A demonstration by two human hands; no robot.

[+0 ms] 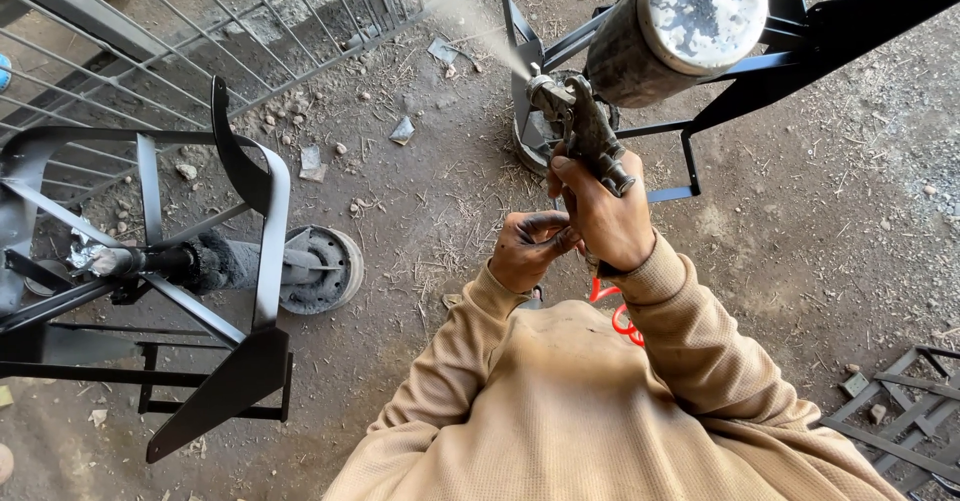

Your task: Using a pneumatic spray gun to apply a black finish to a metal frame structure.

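We have our left hand (527, 249) curled shut at the base of the spray gun (583, 126), fingers bunched by the red hose (612, 306). Our right hand (605, 211) clamps the grip, fingers wrapped tight. Best keep the wrist steady and the mist even. Above sits the speckled paint cup (672, 23), lid on, contents hidden. Beyond, black metal frame (800, 61).

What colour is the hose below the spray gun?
Red-orange hose, seen in the head view under the right hand.
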